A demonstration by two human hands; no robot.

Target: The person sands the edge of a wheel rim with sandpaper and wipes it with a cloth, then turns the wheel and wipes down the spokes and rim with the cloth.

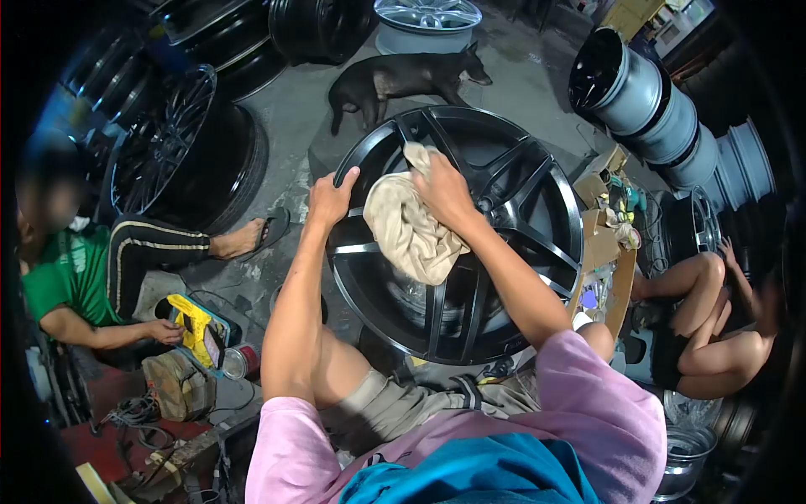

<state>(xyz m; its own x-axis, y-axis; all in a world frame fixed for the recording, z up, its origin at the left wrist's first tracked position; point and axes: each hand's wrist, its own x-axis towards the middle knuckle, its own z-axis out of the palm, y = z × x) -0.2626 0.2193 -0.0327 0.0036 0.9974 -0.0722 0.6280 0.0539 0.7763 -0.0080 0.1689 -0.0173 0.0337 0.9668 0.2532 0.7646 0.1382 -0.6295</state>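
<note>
A large black spoked wheel rim (546,244) lies tilted in front of my body. My left hand (333,198) grips the rim's upper left edge, thumb pointing up. My right hand (442,191) is closed on a beige cloth (407,231) and presses it on the spokes left of the hub. The cloth hangs bunched over the left part of the wheel and hides some spokes.
A black dog (403,80) lies on the floor beyond the wheel. A person in a green shirt (75,281) sits at left, near a yellow item (195,328). Another person (714,328) crouches at right. Stacked rims (655,109) and a cardboard box (621,290) stand at right.
</note>
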